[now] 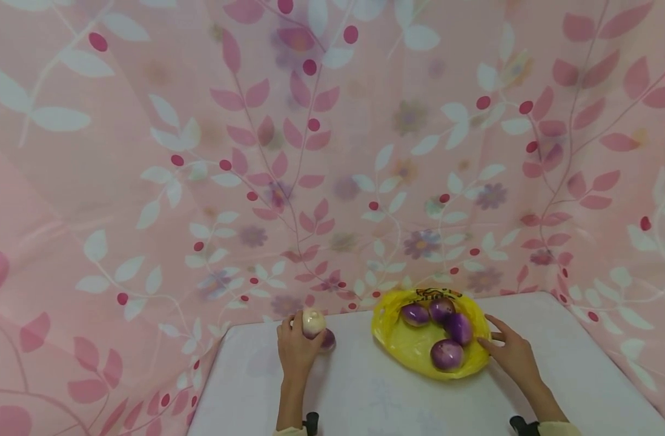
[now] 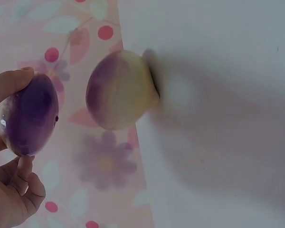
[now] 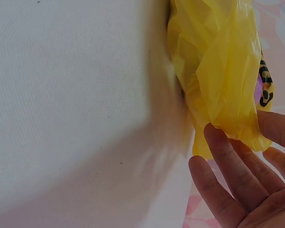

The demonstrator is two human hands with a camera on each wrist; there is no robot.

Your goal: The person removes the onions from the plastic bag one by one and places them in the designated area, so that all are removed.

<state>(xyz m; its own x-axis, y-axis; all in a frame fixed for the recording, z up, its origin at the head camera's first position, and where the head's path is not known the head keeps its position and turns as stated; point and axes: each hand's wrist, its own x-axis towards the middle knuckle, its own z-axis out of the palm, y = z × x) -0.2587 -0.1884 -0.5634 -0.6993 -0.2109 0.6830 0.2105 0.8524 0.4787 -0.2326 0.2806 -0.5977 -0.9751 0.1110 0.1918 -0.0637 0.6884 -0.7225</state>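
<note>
My left hand (image 1: 297, 351) grips a purple-and-cream turnip (image 1: 313, 323) between thumb and fingers, at the table's left back. The left wrist view shows the held turnip (image 2: 32, 114) purple side out, with fingertips round its edge. Close beside it, a second turnip (image 2: 118, 90) rests on the table, partly covered by the hand in the head view. On the right, a yellow plastic bag (image 1: 403, 357) lies spread open with several turnips (image 1: 447, 354) inside. My right hand (image 1: 512, 351) holds the bag's right rim, thumb and fingers on either side of the plastic (image 3: 223, 85).
A white-covered table (image 1: 360, 399) carries everything. Behind it hangs a pink floral cloth (image 1: 332, 181), which meets the table's back edge close behind the bag and the turnips. Dark wrist straps (image 1: 310, 422) show at both cuffs.
</note>
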